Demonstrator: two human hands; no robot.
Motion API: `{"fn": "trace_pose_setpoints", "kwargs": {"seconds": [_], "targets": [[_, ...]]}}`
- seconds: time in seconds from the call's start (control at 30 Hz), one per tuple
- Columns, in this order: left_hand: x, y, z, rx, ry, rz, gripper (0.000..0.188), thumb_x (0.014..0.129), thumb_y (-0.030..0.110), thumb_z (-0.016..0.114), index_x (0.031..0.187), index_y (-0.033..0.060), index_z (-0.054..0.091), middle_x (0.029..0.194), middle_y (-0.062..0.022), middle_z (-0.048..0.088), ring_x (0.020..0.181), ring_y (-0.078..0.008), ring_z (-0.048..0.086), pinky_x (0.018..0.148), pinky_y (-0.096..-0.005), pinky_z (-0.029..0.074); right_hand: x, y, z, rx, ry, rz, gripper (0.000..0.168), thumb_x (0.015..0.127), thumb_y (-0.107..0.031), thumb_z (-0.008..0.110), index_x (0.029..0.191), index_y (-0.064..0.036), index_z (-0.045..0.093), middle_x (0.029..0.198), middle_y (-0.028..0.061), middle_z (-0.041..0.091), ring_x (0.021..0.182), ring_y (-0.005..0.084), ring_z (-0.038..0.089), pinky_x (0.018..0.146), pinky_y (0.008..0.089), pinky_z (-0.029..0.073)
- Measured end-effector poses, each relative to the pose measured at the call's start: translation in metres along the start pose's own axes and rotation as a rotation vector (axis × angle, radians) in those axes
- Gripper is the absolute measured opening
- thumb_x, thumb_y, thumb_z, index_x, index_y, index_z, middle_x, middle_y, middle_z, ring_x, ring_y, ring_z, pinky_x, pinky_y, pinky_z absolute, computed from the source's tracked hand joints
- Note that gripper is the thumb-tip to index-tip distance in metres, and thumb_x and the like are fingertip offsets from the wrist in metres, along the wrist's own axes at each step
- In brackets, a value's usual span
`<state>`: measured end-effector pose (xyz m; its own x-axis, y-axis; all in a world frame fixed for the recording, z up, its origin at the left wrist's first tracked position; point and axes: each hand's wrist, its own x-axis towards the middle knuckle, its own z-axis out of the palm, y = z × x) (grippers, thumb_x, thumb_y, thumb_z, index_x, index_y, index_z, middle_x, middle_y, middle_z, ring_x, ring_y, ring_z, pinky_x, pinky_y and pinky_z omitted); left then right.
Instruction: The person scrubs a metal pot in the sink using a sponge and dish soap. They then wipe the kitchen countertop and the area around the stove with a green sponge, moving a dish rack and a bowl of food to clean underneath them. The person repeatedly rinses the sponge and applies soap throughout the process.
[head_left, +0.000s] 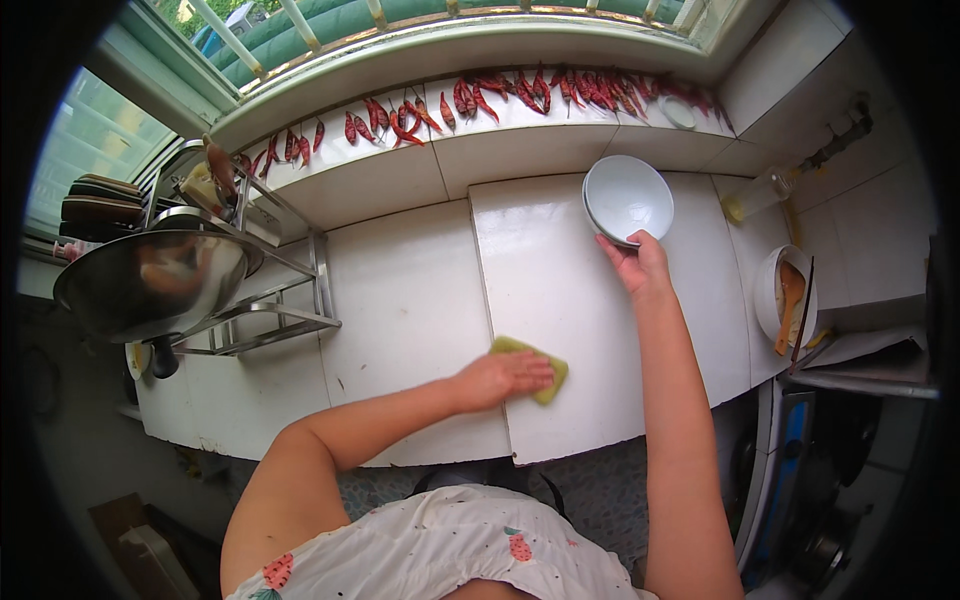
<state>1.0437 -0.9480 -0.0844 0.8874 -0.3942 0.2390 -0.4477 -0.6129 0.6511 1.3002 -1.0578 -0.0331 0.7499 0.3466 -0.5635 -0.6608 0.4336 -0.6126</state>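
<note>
My left hand (504, 381) lies flat over a folded yellow-green cleaning cloth (556, 382), pressing it on the white tiled countertop (405, 292). The cloth spans the step where a raised slab (592, 405) begins; hand and cloth are slightly blurred. Farther off to the right, my right hand (636, 262) grips the near rim of white bowls (630, 199), at least two nested together. The thumb rests on the inner rim and the fingers are underneath. The top bowl's inside faces up. Whether the bowls touch the slab I cannot tell.
Dried red chillies (465, 97) line the window ledge, with a small white dish (677, 112). A metal rack (322, 277) at left carries a large wok (157, 274). At right are a glass jar (759, 193) and a white bowl (766, 296) holding a wooden spatula (790, 300).
</note>
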Motion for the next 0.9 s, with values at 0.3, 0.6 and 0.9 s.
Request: {"fn": "trace_pose_setpoints", "kwargs": {"seconds": [0.3,0.6,0.9], "targets": [[0.091,-0.102,-0.054,0.327,0.510,-0.352,0.033,0.077,0.001,0.047,0.108,0.0054,0.057,0.117,-0.0133,0.052,0.113,-0.0296,0.045,0.100,-0.0375,0.032,0.015,0.001,-0.012,0.008,-0.125,0.074,0.056,0.083,-0.019,0.051,0.122,0.008,0.021,0.118,0.0283,0.036,0.102,0.0395,0.048,0.085,0.0468,0.047],[0.045,0.049,0.052,-0.046,-0.204,0.167,0.043,0.072,0.000,0.046,0.114,0.0058,0.054,0.120,-0.0105,0.051,0.115,-0.0249,0.045,0.101,-0.0401,0.032,-0.201,0.023,-0.160,-0.117,0.152,-0.073,0.045,0.090,-0.028,0.046,0.126,-0.004,0.033,0.119,0.0217,0.045,0.103,0.0293,0.052,0.086,0.0376,0.044],[0.312,-0.058,0.094,0.083,0.374,-0.032,0.037,0.075,0.000,0.039,0.105,0.0086,0.060,0.115,-0.0111,0.054,0.113,-0.0296,0.046,0.100,-0.0355,0.032,-0.348,0.062,-0.312,0.045,0.725,-0.200,0.039,0.087,-0.026,0.051,0.118,-0.004,0.043,0.111,0.0152,0.051,0.099,0.0217,0.053,0.086,0.0317,0.043]]}}
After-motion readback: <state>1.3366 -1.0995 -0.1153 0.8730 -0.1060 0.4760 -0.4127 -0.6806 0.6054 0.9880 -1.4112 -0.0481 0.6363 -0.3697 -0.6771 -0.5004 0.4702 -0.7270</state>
